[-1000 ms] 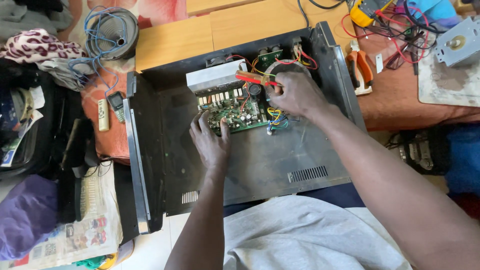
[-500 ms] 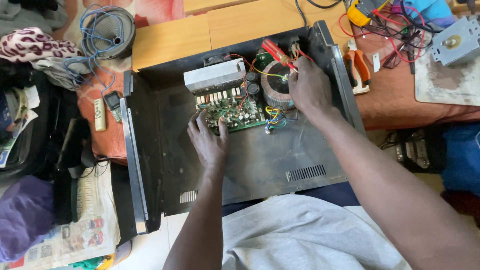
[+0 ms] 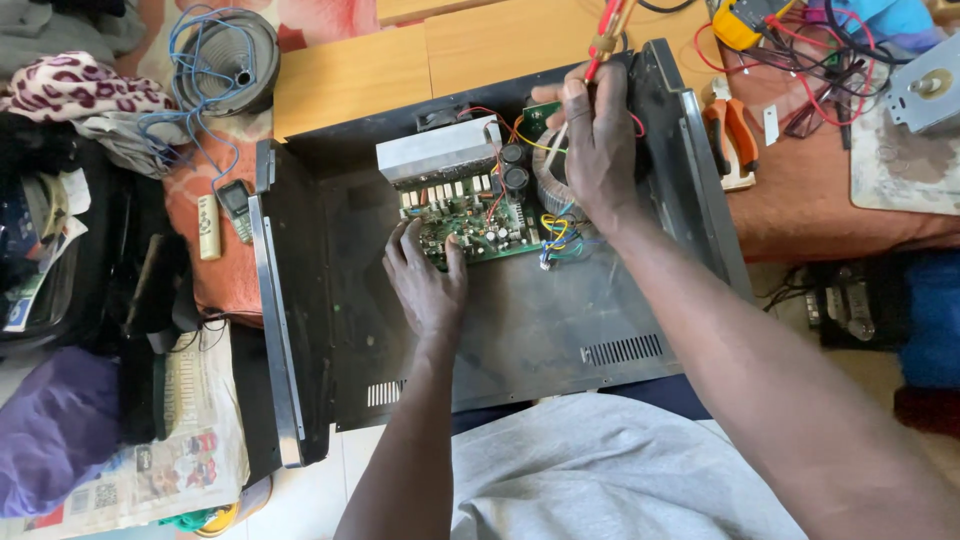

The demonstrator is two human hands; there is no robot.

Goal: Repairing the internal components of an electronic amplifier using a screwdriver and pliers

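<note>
An open black metal chassis [image 3: 520, 330] lies in front of me with a green circuit board [image 3: 475, 225], a silver heat sink [image 3: 437, 148] and a round wound transformer [image 3: 550, 185] inside. My left hand [image 3: 428, 280] rests on the board's near edge, fingers pressing it down. My right hand [image 3: 598, 140] grips a red-handled screwdriver [image 3: 605, 30], held nearly upright with its shaft pointing down near the transformer and small green board at the back of the chassis. Coloured wires [image 3: 558, 235] run from the board under my right wrist.
A wooden board [image 3: 400, 60] lies behind the chassis. Orange-handled pliers [image 3: 730, 130], a yellow meter [image 3: 738, 20] with tangled leads and a small motor [image 3: 925, 90] sit on the right. A wire coil [image 3: 225, 60], remote [image 3: 236, 205], clothes and newspapers [image 3: 190, 440] crowd the left.
My right hand has lifted the screwdriver from lying flat over the board to nearly upright at the back of the chassis. My left hand stays on the circuit board.
</note>
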